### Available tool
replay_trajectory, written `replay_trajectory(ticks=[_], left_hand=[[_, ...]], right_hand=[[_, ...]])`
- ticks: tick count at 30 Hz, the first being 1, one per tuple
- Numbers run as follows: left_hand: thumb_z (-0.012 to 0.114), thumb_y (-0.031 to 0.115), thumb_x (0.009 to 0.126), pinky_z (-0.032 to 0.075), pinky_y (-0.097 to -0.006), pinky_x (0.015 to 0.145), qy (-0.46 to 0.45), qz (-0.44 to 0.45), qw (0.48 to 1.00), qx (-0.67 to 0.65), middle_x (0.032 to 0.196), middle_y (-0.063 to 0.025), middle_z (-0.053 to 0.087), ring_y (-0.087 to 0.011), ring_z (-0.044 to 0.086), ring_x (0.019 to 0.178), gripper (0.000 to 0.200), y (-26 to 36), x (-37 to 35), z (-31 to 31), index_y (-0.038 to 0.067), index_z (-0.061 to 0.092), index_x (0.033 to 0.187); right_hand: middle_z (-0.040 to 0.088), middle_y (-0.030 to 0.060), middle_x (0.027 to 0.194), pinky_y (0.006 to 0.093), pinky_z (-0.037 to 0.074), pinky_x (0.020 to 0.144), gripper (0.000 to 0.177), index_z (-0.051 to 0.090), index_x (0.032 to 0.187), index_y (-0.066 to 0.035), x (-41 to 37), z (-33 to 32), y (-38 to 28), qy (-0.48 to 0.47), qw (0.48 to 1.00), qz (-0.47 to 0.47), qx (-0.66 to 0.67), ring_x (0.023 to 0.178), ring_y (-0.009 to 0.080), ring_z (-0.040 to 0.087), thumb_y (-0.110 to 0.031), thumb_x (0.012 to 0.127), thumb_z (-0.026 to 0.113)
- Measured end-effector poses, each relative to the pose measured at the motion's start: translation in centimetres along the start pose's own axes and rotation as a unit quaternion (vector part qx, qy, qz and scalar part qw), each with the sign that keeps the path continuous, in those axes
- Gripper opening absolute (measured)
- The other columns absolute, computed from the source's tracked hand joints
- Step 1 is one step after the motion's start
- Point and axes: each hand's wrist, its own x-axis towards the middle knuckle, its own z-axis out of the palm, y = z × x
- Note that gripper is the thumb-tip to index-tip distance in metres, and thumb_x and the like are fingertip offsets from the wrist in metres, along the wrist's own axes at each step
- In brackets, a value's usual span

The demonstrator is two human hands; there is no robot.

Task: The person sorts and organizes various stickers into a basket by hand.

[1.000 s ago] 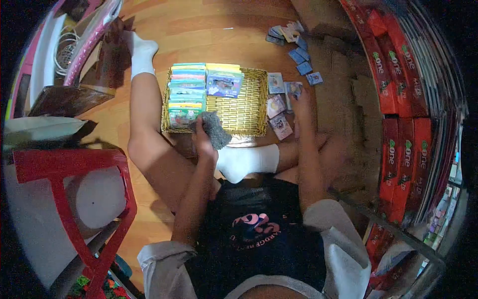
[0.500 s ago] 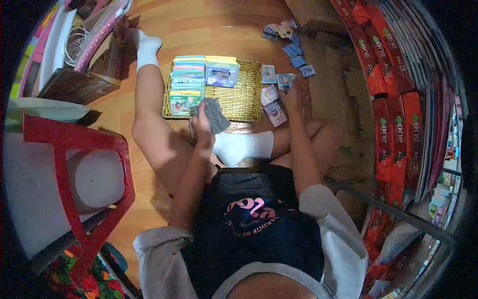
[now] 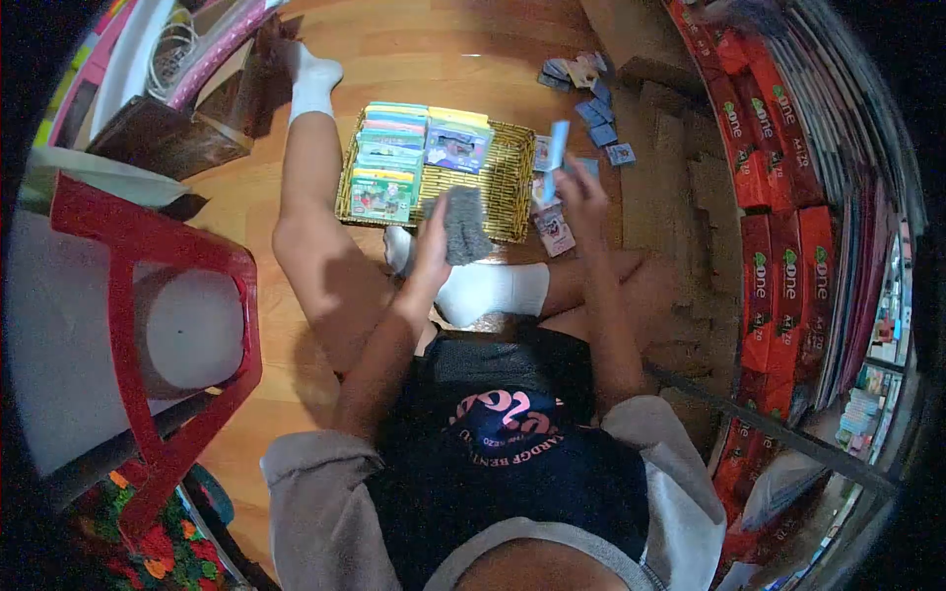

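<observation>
My left hand (image 3: 432, 244) is closed around a grey fuzzy cloth (image 3: 465, 229), held over the near edge of a golden woven basket (image 3: 509, 167). Inside the basket stand rows of thin, colourful packets (image 3: 389, 158), with a purple packet (image 3: 457, 148) beside them. To the right of the basket, my right hand (image 3: 587, 197) pinches a light blue card-like piece (image 3: 558, 146), blurred by motion. Below that hand, a pinkish picture card (image 3: 555, 231) lies on the floor. Other cards there are partly covered by the hand.
Several small blue cards (image 3: 601, 123) lie scattered on the wood floor farther off. Stacked red paper packs (image 3: 774, 286) line the right side. A red chair frame (image 3: 123, 325) stands at left. My socked foot (image 3: 493, 293) rests just in front of the basket.
My right hand has lifted a light blue card-like piece up from the cards beside the basket. My left hand has shifted slightly right with the cloth. The whole view has moved a little.
</observation>
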Motion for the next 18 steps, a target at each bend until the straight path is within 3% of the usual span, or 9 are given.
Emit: replay_trajectory(ticks=[1,3,4,6,10,12,16,17,18], left_hand=[[0.047,0.036,0.084,0.048,-0.0306,0.069,-0.028,-0.037,0.999,0.020,0.091,-0.0066,0.058,-0.0172,0.059,0.074,0.037,0.0,-0.4,0.7,0.004,0.051,0.103],[0.045,0.039,0.085,0.048,-0.0281,0.067,-0.037,-0.087,0.994,0.052,0.090,-0.0059,0.057,-0.0164,0.058,0.077,0.040,0.1,-1.3,2.0,0.004,0.049,0.104],[0.041,0.038,0.086,0.047,-0.0278,0.068,-0.048,-0.085,0.994,0.048,0.091,-0.0047,0.057,-0.0158,0.057,0.080,0.040,-0.4,-1.1,1.6,0.005,0.049,0.105],[0.037,0.037,0.088,0.047,-0.0288,0.069,-0.042,-0.060,0.996,0.043,0.091,-0.0043,0.057,-0.0157,0.057,0.081,0.039,-0.5,-1.0,1.3,0.005,0.049,0.106],[0.034,0.043,0.088,0.047,-0.0319,0.072,-0.070,-0.018,0.995,-0.066,0.094,-0.0065,0.057,-0.0180,0.056,0.083,0.044,1.6,-0.5,0.2,0.005,0.049,0.106],[0.037,0.050,0.084,0.047,-0.0327,0.069,-0.034,-0.036,0.995,-0.091,0.090,-0.0077,0.058,-0.0200,0.057,0.080,0.052,2.7,-0.3,-0.2,0.005,0.051,0.102],[0.041,0.050,0.082,0.046,-0.0270,0.055,-0.152,-0.147,0.972,-0.104,0.078,-0.0031,0.057,-0.0137,0.055,0.063,0.045,2.0,0.6,-1.4,0.008,0.054,0.092],[0.039,0.046,0.084,0.044,-0.0238,0.054,-0.063,-0.110,0.989,-0.069,0.081,-0.0020,0.057,-0.0109,0.054,0.065,0.040,0.7,0.8,-0.9,0.009,0.054,0.092],[0.037,0.042,0.086,0.046,-0.0258,0.062,-0.034,-0.075,0.996,-0.024,0.086,-0.0028,0.057,-0.0119,0.055,0.073,0.039,0.2,0.5,-0.1,0.009,0.053,0.096]], right_hand=[[0.058,0.0110,0.099,0.0273,0.043,0.073,0.044,0.052,0.110,-0.001,-1.0,1.1,-0.3,-0.029,0.991,-0.065,-0.117,0.089,0.0166,0.055,-0.022,0.073,0.063],[0.058,0.0134,0.101,0.0311,0.043,0.075,0.045,0.053,0.109,-0.002,-3.2,3.1,-1.1,-0.113,0.974,-0.106,-0.166,0.091,0.0193,0.055,-0.021,0.071,0.066],[0.057,0.0172,0.100,0.0341,0.043,0.077,0.047,0.053,0.108,-0.002,-3.9,4.0,-1.6,-0.159,0.964,-0.131,-0.171,0.090,0.0247,0.056,-0.023,0.068,0.067],[0.056,0.0196,0.098,0.0347,0.043,0.077,0.047,0.055,0.107,-0.004,-5.2,5.5,-1.1,-0.165,0.911,-0.186,-0.328,0.089,0.0298,0.055,-0.025,0.067,0.066],[0.055,0.0195,0.099,0.0345,0.043,0.077,0.048,0.056,0.106,-0.006,-6.9,6.1,-2.3,-0.220,0.910,-0.121,-0.330,0.089,0.0332,0.053,-0.027,0.065,0.067],[0.053,0.0239,0.097,0.0384,0.043,0.077,0.049,0.058,0.102,-0.005,-8.4,6.4,-2.7,-0.221,0.906,-0.170,-0.317,0.088,0.0364,0.052,-0.032,0.063,0.066],[0.051,0.0216,0.105,0.0381,0.042,0.079,0.053,0.055,0.109,-0.009,-8.5,7.1,-2.9,-0.181,0.896,-0.230,-0.335,0.091,0.0354,0.052,-0.028,0.062,0.069],[0.050,0.0220,0.106,0.0389,0.041,0.080,0.053,0.055,0.109,-0.009,-8.1,7.5,-3.2,-0.157,0.892,-0.225,-0.360,0.092,0.0365,0.051,-0.028,0.062,0.070],[0.050,0.0231,0.105,0.0382,0.041,0.081,0.052,0.055,0.108,-0.007,-7.4,7.6,-3.5,-0.148,0.897,-0.210,-0.360,0.093,0.0365,0.051,-0.028,0.063,0.069]])
